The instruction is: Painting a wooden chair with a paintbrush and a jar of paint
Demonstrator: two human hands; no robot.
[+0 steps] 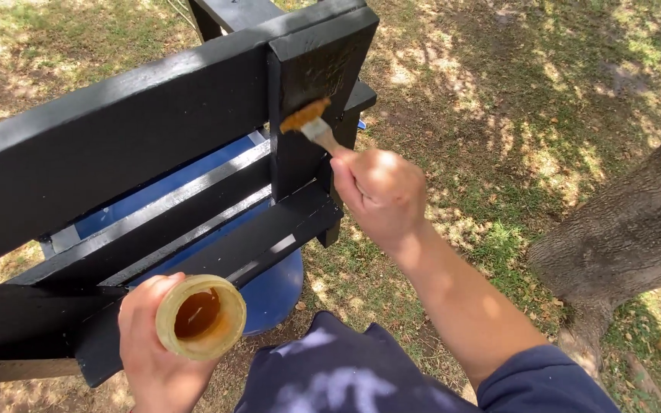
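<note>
Coating step in hand. The right hand (pixel 380 195) is closed around the handle of a brush (pixel 311 122), whose amber-loaded bristles press flat against the upright post (pixel 319 69) of a black wooden frame (pixel 116 138), just above and to the left of the knuckles. The left hand (pixel 154 352) wraps a cup (pixel 200 317) of amber liquid, held low and well apart from the brush, its mouth tipped toward the camera — the level inside looks low, though its depth cannot be read.

The post's face around the bristles shows a wet gloss; lower on the same face, beside the right hand's fingers, the surface looks duller. By this evidence the work appears to be partway down the post, with the crossbars nearer the left hand not judged either way.

The next move likely calls for a steady stroke along the post's grain, keeping the bristles flat and the handle grip firm, and for bringing the cup nearer when the brush runs dry — a tilt too far could spill it.

Beyond the frame lie a blue barrel (pixel 269 291) under the bars, grass (pixel 499 115) past the right hand, and a tree trunk (pixel 629 229) to its right.
</note>
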